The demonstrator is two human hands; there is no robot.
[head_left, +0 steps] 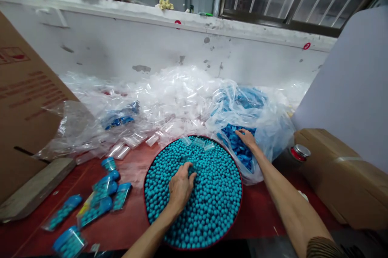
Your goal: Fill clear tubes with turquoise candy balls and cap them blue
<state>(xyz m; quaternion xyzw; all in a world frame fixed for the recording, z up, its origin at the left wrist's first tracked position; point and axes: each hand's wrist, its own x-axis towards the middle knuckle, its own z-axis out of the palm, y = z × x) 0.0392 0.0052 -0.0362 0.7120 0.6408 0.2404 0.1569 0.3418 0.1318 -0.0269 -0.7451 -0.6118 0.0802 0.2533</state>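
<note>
A round red-rimmed tub is filled with small turquoise beads. My left hand is over the beads, its fingers curled and the thumb opposite them. Something see-through seems to lie at its fingertips, too unclear to name. Several clear plastic boxes rest on the beads at the far rim. Right of the tub, my right hand reaches into a clear plastic bag of blue caps. Its fingertips are pinched together at a blue cap, partly hidden among the others.
Several bead-filled packs with blue caps lie on the red table at left. Behind is a heap of clear plastic boxes. Cardboard boxes stand left and right, with a silver-lidded jar by the right one.
</note>
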